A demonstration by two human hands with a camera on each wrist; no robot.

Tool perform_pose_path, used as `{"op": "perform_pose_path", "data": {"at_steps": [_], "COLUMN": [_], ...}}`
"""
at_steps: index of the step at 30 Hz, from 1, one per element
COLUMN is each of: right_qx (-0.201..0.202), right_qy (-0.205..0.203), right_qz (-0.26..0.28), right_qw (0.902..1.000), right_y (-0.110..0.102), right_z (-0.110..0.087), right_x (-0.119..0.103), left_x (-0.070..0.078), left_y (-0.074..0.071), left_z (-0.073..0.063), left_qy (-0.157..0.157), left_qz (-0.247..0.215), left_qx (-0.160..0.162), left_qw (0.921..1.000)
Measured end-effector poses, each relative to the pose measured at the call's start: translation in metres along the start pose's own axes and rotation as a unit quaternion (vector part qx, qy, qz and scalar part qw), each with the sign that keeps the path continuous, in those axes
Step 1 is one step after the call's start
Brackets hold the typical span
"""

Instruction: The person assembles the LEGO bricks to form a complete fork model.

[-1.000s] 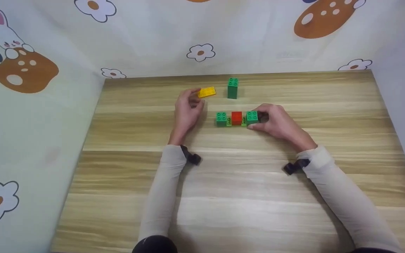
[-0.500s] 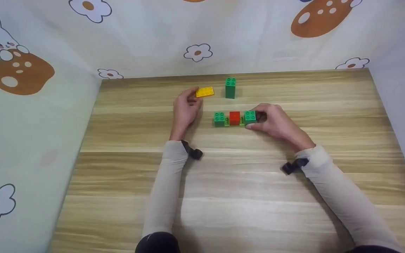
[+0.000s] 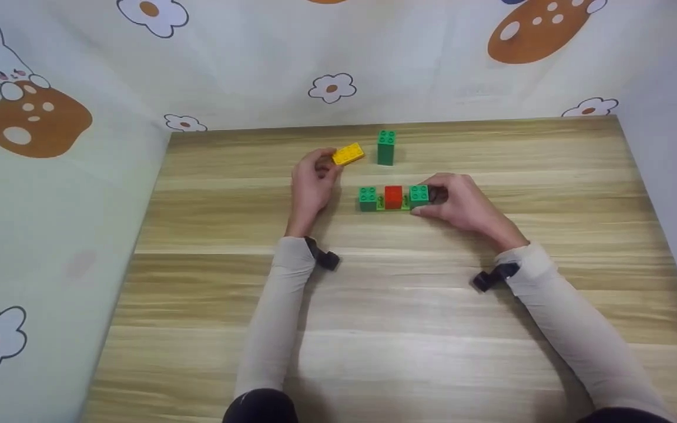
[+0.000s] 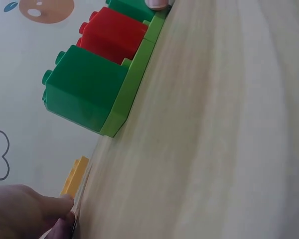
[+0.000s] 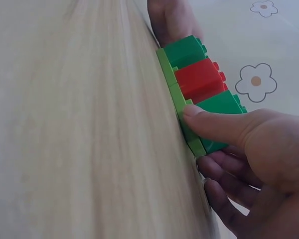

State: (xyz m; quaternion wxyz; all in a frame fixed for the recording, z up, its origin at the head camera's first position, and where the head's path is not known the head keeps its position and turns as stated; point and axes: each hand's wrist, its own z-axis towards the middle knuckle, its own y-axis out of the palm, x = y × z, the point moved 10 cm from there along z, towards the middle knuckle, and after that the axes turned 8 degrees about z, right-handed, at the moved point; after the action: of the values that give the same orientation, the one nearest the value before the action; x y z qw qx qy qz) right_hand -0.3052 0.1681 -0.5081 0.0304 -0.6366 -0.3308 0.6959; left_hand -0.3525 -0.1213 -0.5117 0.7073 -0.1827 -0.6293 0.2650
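Note:
My left hand (image 3: 313, 183) pinches the near left end of a flat yellow building brick (image 3: 348, 154) between thumb and fingers. In the left wrist view the yellow brick (image 4: 75, 176) juts beyond the thumb, close to the tabletop. With thumb and fingers my right hand (image 3: 462, 202) grips the right end of a brick row on the table. That row has a light green base (image 5: 175, 92), a red brick (image 3: 393, 197) in its middle, a left green brick (image 3: 368, 199) and a right green brick (image 3: 419, 197). The far fingertips of the right hand are partly hidden.
A tall green brick stack (image 3: 385, 148) stands behind the row, right of the yellow brick. The wood-grain table (image 3: 385, 329) meets a patterned wall covering (image 3: 409, 70) at the back and left. A plain pale wall rises on the right.
The yellow brick has turned, its right end swinging away from me, and the left thumb now meets it. The right hand and the brick row stay put; the head view shifts slightly.

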Motion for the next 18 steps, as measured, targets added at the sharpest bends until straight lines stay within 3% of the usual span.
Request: {"op": "perform_pose_path", "data": {"at_steps": [7, 18], "right_qx": [0.021, 0.040], "right_qy": [-0.009, -0.016], "right_qz": [0.021, 0.045], "right_qw": [0.9995, 0.9981], "right_y": [-0.011, -0.027], "right_z": [-0.002, -0.005], "right_x": [-0.004, -0.020], "left_x": [0.004, 0.021], "left_y": [0.001, 0.002], "left_z": [-0.008, -0.025], "left_qy": [0.009, 0.078], "left_qz": [-0.008, -0.038], "left_qx": [-0.028, -0.079], "left_qw": [0.9995, 0.9931]}}
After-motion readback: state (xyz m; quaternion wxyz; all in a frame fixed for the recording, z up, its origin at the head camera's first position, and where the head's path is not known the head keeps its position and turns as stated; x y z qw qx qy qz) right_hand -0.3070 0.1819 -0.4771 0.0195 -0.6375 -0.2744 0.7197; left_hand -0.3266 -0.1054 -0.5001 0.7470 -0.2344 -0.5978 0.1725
